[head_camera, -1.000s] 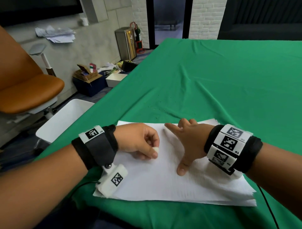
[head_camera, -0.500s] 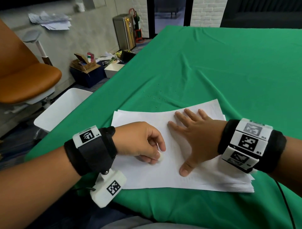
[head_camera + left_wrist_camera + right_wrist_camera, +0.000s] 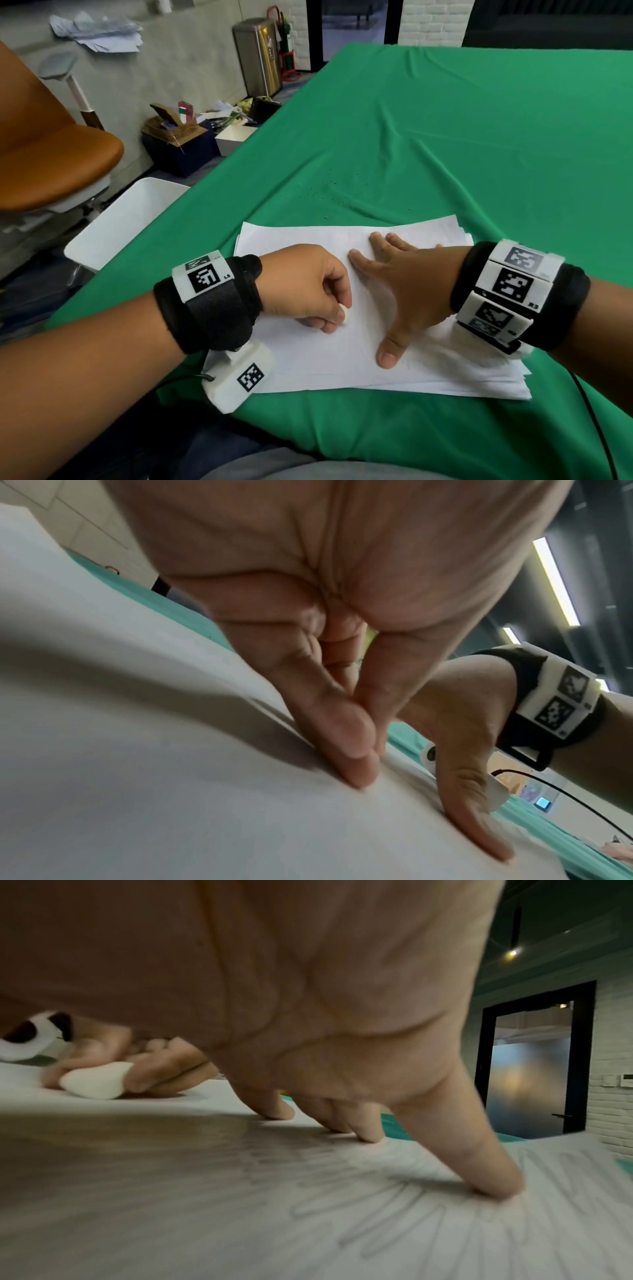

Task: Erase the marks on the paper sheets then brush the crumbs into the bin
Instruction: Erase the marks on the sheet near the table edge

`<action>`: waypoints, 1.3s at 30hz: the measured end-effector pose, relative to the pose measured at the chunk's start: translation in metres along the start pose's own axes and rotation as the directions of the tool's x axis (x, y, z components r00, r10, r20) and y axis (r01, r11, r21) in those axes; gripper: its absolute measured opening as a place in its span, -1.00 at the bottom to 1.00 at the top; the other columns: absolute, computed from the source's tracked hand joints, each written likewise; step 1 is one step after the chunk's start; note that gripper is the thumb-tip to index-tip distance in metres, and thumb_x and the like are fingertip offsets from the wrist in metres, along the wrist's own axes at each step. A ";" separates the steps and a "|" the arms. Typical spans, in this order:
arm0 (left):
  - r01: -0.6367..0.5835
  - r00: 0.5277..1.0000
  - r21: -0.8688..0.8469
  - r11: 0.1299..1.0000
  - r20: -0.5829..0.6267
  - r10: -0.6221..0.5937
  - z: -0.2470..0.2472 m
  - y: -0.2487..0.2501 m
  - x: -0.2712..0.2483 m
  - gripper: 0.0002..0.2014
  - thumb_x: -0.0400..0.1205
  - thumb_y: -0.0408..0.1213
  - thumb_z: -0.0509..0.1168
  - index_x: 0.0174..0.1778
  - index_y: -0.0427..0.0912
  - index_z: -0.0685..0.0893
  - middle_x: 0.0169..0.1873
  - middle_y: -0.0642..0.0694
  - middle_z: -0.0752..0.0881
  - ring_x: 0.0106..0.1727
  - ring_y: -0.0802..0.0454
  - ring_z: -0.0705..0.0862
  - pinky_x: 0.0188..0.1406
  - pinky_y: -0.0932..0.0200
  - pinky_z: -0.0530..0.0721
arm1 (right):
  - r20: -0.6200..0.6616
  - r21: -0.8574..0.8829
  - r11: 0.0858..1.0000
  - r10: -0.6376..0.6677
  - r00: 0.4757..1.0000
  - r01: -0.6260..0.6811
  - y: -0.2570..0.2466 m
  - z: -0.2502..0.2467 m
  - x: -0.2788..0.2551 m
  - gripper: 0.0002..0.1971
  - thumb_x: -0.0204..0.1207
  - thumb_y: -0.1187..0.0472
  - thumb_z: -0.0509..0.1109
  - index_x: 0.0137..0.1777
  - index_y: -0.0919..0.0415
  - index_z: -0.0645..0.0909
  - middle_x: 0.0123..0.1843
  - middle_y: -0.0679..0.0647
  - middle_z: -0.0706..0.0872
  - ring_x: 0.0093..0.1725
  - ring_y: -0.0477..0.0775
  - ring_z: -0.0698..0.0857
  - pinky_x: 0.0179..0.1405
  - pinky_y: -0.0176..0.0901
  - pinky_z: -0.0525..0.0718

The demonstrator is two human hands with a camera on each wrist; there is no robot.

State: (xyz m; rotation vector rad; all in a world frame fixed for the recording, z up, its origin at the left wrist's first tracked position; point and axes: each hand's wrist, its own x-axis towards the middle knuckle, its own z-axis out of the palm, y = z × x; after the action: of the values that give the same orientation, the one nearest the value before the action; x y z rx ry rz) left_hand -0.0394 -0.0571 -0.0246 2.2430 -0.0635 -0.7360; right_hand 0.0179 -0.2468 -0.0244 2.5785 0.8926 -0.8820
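While the right hand (image 3: pixel 407 291) lies flat with fingers (image 3: pixel 459 1139) spread on a stack of paper sheets (image 3: pixel 342 363), the left hand (image 3: pixel 305 284) pinches a white eraser (image 3: pixel 346 317) in curled fingers, its tip on the top sheet. Faint pencil scribbles (image 3: pixel 394 1204) show near the right fingertips. The stack sits at the near edge of the green-covered worktop (image 3: pixel 445 137), dark crumbs (image 3: pixel 329 190) just beyond it. A white bin (image 3: pixel 126 222) stands off the worktop's left edge.

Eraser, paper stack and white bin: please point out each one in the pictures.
eraser (image 3: pixel 94 1083), right wrist view, its rounded white end
paper stack (image 3: pixel 308 363), head view, bare top sheet
white bin (image 3: pixel 113 229), head view, its inner wall
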 end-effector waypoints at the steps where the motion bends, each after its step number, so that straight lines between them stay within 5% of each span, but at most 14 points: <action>1: -0.013 0.999 0.011 1.000 -0.030 0.014 -0.001 0.001 0.000 -0.90 0.58 -0.37 0.55 -0.03 -0.23 0.78 -0.30 -0.18 0.87 -0.22 -0.12 0.85 0.01 -0.04 0.87 | 0.006 0.006 1.000 -0.005 1.000 0.005 0.000 0.000 0.001 0.67 -0.14 -0.68 0.57 0.73 -0.18 -0.53 0.80 0.10 -0.47 0.81 0.23 -0.34 0.70 0.57 0.10; 4: -0.019 1.000 0.007 1.000 -0.013 0.019 0.002 0.002 -0.004 -0.92 0.57 -0.38 0.55 -0.05 -0.23 0.82 -0.31 -0.17 0.86 -0.18 -0.17 0.87 0.00 0.01 0.87 | 0.004 0.012 1.000 -0.015 1.000 0.015 0.000 0.000 0.002 0.68 -0.13 -0.67 0.58 0.73 -0.16 -0.53 0.80 0.14 -0.48 0.80 0.28 -0.33 0.73 0.49 0.11; 8: -0.019 0.991 0.094 0.995 0.131 0.006 0.012 0.004 -0.015 -0.92 0.57 -0.38 0.54 -0.04 -0.20 0.85 -0.31 -0.13 0.87 -0.32 0.09 0.78 -0.15 0.24 0.81 | -0.005 0.012 1.000 -0.007 1.000 0.007 -0.001 0.001 0.002 0.68 -0.14 -0.66 0.60 0.74 -0.16 -0.52 0.80 0.14 -0.48 0.80 0.27 -0.35 0.73 0.50 0.10; 14: -0.010 0.995 -0.013 1.000 -0.098 0.009 -0.005 0.002 -0.003 -0.91 0.53 -0.41 0.58 -0.09 -0.23 0.85 -0.31 -0.20 0.86 -0.18 -0.11 0.88 0.00 0.00 0.87 | 0.000 0.014 1.000 -0.008 1.000 0.008 -0.001 0.001 0.002 0.68 -0.14 -0.67 0.59 0.73 -0.17 -0.53 0.79 0.13 -0.49 0.80 0.26 -0.35 0.73 0.50 0.10; 19: -0.024 0.984 0.095 0.995 0.177 0.007 0.017 0.007 -0.019 -0.90 0.56 -0.37 0.56 -0.03 -0.17 0.87 -0.33 -0.06 0.87 -0.29 0.10 0.83 -0.18 0.27 0.78 | 0.006 0.014 1.000 -0.006 1.000 0.006 -0.003 0.000 0.000 0.68 -0.11 -0.63 0.61 0.73 -0.15 -0.54 0.79 0.13 -0.50 0.80 0.25 -0.37 0.75 0.46 0.08; 24: -0.012 0.999 0.003 1.000 -0.036 0.012 0.003 0.004 -0.008 -0.92 0.52 -0.40 0.59 -0.11 -0.20 0.87 -0.34 -0.14 0.86 -0.28 0.03 0.83 -0.11 0.12 0.85 | 0.009 -0.004 1.000 -0.011 1.000 0.011 -0.003 0.000 0.000 0.68 -0.12 -0.67 0.57 0.73 -0.15 -0.55 0.79 0.12 -0.50 0.80 0.26 -0.35 0.73 0.48 0.11; 29: -0.051 0.995 0.079 0.996 0.086 0.044 0.017 0.006 -0.015 -0.92 0.54 -0.34 0.57 -0.09 -0.13 0.87 -0.32 -0.10 0.87 -0.25 0.03 0.82 -0.03 0.13 0.85 | 0.013 -0.005 1.000 -0.012 1.000 0.013 -0.004 0.002 0.000 0.68 -0.13 -0.67 0.58 0.72 -0.15 -0.55 0.78 0.13 -0.52 0.79 0.27 -0.37 0.73 0.49 0.09; 34: -0.049 0.999 0.065 0.997 -0.005 0.049 0.009 0.006 -0.011 -0.93 0.53 -0.35 0.59 -0.10 -0.16 0.87 -0.33 -0.12 0.87 -0.16 -0.15 0.87 0.00 0.07 0.86 | 0.009 -0.006 1.000 -0.009 1.000 0.009 -0.005 0.001 0.000 0.68 -0.13 -0.67 0.57 0.72 -0.16 -0.55 0.79 0.13 -0.51 0.80 0.26 -0.36 0.73 0.49 0.10; 39: -0.077 0.993 0.171 0.982 0.097 0.061 0.021 0.010 -0.020 -0.92 0.55 -0.30 0.55 -0.07 -0.10 0.87 -0.34 -0.02 0.87 -0.25 0.07 0.85 -0.13 0.34 0.77 | 0.012 -0.001 1.000 -0.002 1.000 0.002 -0.005 0.001 -0.002 0.68 -0.11 -0.64 0.60 0.73 -0.15 -0.55 0.79 0.14 -0.51 0.79 0.25 -0.37 0.74 0.49 0.09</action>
State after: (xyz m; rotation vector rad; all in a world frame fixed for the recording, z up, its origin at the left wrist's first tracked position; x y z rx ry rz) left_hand -0.0649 -0.0722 -0.0197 2.3582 -0.2589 -0.8221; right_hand 0.0128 -0.2441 -0.0247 2.5696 0.8929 -0.8967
